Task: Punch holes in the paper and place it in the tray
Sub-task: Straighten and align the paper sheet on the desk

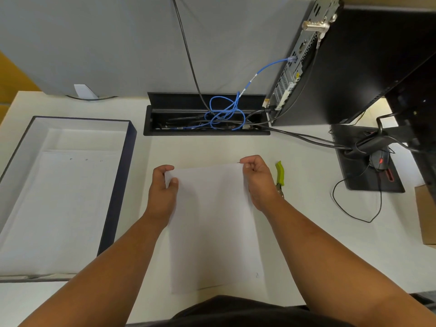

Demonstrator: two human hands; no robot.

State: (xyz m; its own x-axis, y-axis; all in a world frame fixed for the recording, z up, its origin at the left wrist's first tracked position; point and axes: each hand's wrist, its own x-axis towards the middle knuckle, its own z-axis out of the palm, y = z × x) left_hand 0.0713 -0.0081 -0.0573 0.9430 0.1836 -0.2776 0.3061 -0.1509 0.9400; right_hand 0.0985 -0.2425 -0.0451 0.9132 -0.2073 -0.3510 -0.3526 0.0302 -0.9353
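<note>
A white sheet of paper [212, 223] lies in front of me on the desk, its far edge lifted. My left hand [164, 187] pinches the sheet's far left corner. My right hand [257, 180] pinches the far right corner between thumb and fingers. A hole punch with green handles [280, 173] lies on the desk just right of my right hand, partly hidden behind it. The tray [122, 166], a shallow dark-walled box with a white inside, stands at the left and holds punched sheets [59, 204] with small holes near their far edge.
A black cable well [205, 132] with blue and black cables is open in the desk behind the paper. A computer case [297, 67], monitor base [368, 171] and a mouse [378, 159] with trailing cords fill the right. A brown cardboard piece [425, 213] lies at the right edge.
</note>
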